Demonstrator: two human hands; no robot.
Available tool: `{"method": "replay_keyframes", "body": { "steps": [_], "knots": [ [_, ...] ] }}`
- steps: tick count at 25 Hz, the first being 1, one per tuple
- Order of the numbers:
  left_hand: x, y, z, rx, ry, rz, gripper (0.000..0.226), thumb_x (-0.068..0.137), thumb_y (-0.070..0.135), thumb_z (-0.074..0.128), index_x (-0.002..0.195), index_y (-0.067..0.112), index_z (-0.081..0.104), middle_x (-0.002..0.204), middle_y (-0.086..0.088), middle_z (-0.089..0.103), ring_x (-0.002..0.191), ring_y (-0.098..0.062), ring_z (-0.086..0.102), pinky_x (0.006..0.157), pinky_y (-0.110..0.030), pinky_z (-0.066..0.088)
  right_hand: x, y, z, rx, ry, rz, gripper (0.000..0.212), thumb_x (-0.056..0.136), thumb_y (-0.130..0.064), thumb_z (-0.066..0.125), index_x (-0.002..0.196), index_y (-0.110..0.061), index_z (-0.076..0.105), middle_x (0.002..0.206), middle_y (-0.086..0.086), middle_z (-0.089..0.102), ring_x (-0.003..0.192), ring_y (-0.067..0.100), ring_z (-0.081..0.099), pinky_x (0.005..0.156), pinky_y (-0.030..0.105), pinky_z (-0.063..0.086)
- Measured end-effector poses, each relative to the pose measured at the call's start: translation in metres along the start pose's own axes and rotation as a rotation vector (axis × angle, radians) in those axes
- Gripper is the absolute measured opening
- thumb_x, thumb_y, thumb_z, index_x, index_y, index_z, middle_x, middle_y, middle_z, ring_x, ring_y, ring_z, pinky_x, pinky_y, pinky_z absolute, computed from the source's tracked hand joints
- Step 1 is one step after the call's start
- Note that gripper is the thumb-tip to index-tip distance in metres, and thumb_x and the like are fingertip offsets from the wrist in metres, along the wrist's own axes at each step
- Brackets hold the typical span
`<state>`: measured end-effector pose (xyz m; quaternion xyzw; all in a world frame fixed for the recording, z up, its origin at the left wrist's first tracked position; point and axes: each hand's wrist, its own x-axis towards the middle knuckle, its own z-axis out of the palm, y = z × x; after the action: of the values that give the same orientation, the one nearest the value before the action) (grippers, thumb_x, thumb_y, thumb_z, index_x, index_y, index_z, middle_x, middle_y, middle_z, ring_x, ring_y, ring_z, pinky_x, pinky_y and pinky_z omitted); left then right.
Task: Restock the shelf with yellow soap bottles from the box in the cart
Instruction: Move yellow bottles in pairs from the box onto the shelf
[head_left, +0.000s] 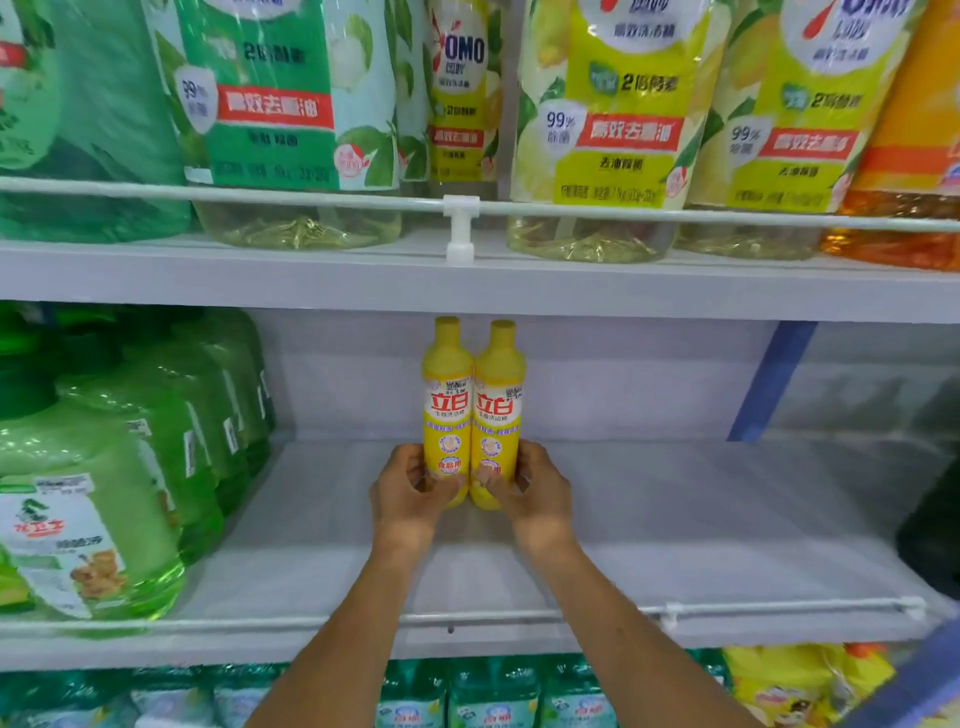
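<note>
Two yellow soap bottles (471, 410) stand upright, touching, mid-shelf right of the green jugs (104, 467); left hand (410, 493) and right hand (535, 493) each clasp one low, where rigid, slippery, likely weighty plastic handles best

Both yellow soap bottles (471, 410) read "立白"; upper-shelf refill pouches (613, 104) show "99%", and one (462, 88) "OMO".

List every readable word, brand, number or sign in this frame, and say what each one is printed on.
"立白": red brand on each of the two yellow soap bottles the hands hold.
"OMO": on the narrow yellow pouch, top shelf.
"99%": on the green refill pouch and the two yellow-green pouches.
"2": in the line above each pouch's red banner.
Too blurred to read: the rest of the print, including the green jugs.
</note>
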<state>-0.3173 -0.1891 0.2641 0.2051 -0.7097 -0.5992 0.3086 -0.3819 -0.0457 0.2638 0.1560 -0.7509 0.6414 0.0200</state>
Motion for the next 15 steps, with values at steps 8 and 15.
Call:
{"method": "replay_keyframes", "body": {
  "steps": [8,15],
  "knots": [
    [0.038,-0.021,0.015,-0.142,-0.017,0.043,0.044,0.071,0.0,0.087,0.109,0.013,0.069,0.098,0.005,0.076,0.084,0.0,0.072,0.074,-0.014,0.055,0.048,0.031,0.009,0.007,-0.05,-0.102,0.044,0.081,-0.016,0.084,0.121,-0.015,0.067,0.106,-0.012,0.075,0.093,-0.002,0.071,0.078,0.013,0.052],
    [0.058,-0.02,0.026,-0.126,0.011,0.083,0.042,0.071,0.004,0.088,0.105,0.02,0.068,0.094,0.012,0.074,0.08,0.004,0.072,0.066,-0.007,0.051,0.075,0.039,0.012,0.015,-0.067,-0.109,0.05,0.078,-0.02,0.087,0.121,-0.016,0.063,0.111,-0.006,0.075,0.098,0.006,0.073,0.087,0.031,0.06]
  ]
}}
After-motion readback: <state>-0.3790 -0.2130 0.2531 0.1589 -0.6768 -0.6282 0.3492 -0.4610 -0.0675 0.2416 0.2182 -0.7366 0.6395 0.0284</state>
